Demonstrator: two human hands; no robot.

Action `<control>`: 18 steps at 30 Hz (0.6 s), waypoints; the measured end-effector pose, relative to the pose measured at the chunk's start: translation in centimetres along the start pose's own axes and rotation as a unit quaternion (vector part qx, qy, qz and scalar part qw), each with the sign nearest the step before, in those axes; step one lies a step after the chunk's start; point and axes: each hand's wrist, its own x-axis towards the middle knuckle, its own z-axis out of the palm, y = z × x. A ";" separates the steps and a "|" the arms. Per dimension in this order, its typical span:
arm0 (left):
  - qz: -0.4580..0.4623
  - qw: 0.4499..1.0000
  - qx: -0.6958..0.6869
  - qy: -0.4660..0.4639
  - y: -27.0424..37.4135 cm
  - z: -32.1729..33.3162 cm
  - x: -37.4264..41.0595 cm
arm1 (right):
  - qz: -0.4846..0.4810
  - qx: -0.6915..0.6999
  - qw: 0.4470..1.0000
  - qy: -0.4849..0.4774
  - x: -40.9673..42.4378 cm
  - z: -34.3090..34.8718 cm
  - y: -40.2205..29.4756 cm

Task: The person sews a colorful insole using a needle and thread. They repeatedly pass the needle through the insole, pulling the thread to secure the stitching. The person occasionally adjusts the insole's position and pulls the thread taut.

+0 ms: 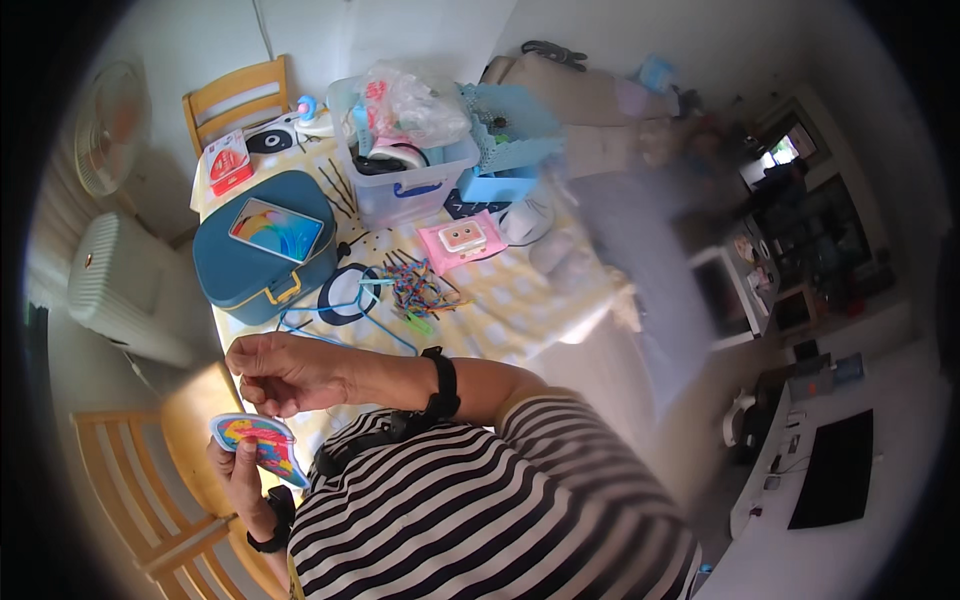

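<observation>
In my left hand (238,469), at the lower left, is a colourful stitched fabric piece (262,444) with a pale blue rim. The thumb lies over its face and the fingers are behind it. My right hand (289,371) hovers just above the piece's upper edge, its fingers curled and the fingertips drawn together. Any needle or thread between those fingertips is too fine to make out. Beyond the right hand, a blue wire clothes hanger (341,306) rests on the patterned tablecloth (487,319). Beside the hanger is a tangled bundle of multicoloured thread (420,289).
A teal case (259,289) carries a tablet (277,229) on its lid. Farther back stand a filled clear plastic bin (409,196) and light blue baskets (514,142). A pink wipes pack (463,240) lies nearer. Wooden chairs (124,465) and a white heater (124,281) flank the left side.
</observation>
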 end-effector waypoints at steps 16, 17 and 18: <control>0.049 0.908 0.080 0.408 0.4 -17.6 -0.3 | -0.295 -0.199 0.909 0.216 -18.7 1.3 -12.2; 0.052 0.892 0.139 0.426 0.8 -18.4 -1.2 | -0.294 -0.207 0.902 0.240 -19.5 1.1 -12.3; 0.016 0.909 0.124 0.398 1.7 -17.9 -1.8 | -0.311 -0.229 0.881 0.272 -19.8 0.8 -12.2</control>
